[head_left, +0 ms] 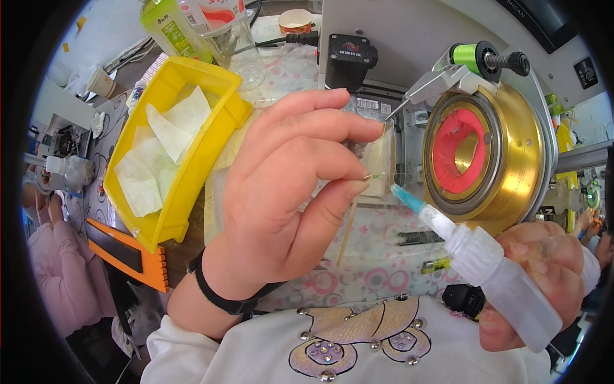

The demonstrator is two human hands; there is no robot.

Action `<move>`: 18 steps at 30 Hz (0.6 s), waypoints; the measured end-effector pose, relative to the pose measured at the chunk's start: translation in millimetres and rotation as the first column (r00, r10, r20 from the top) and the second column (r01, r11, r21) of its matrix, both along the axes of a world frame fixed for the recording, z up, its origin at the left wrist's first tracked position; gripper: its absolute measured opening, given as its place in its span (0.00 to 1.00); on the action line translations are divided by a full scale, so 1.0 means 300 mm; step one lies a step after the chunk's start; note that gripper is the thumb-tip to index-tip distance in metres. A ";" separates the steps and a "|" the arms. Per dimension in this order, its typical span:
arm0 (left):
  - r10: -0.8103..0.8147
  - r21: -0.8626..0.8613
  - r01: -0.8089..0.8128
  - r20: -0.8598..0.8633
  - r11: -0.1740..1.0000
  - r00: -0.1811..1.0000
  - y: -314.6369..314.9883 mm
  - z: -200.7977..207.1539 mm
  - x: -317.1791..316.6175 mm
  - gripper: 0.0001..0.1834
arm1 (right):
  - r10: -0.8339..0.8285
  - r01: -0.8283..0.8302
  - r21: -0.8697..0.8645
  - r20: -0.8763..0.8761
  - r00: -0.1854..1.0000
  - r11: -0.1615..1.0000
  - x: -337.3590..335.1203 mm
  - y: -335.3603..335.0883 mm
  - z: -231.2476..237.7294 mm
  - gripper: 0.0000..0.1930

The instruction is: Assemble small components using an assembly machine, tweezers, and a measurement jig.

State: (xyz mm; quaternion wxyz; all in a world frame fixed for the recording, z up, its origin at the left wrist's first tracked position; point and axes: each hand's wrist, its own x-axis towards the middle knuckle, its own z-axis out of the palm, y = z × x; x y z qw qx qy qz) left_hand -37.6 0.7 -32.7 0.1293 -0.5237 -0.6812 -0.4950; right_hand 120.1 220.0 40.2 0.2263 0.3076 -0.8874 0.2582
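My left hand (281, 185) is raised at the middle, its thumb and forefinger pinching a tiny piece with a bright green wrapping (375, 176). Its other fingers are bent and spread above. A thin, pale line seems to run from near the pinch towards a metal arm tip. My right hand (540, 265) grips a white squeeze bottle (521, 301) with a teal dispensing tip, tilted up to the left. The tip ends just short of the green piece, apart from it. Behind stands a gold ring-shaped machine (511, 173) with a pink-red lining and a green thread spool (472, 59).
A yellow bin (220, 128) with white papers stands at left, beside an orange toothed board (131, 256). A black motor-like block (348, 61) is at the back, near a clear cup (233, 48) and green-labelled bottle (169, 29). Other people sit at both sides.
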 end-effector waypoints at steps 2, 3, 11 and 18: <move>0.011 -0.006 -0.011 -0.003 1.000 1.000 -0.007 -0.003 0.007 0.04 | 0.025 -0.023 -0.115 0.016 1.000 0.993 0.059 0.059 -0.007 0.34; 0.010 -0.001 -0.010 -0.002 1.000 1.000 -0.006 0.000 0.009 0.04 | 0.036 -0.029 -0.223 0.028 0.999 0.974 0.086 0.082 -0.004 0.33; 0.097 -0.026 -0.099 -0.062 0.995 0.993 0.038 0.024 0.018 0.06 | -0.053 0.052 -0.843 0.028 0.998 0.535 0.335 0.167 0.064 0.28; 0.272 -0.152 -0.403 -0.525 0.903 0.806 -0.049 0.039 0.045 0.04 | -0.750 0.278 -0.891 -0.097 0.655 0.359 0.507 0.354 0.140 0.19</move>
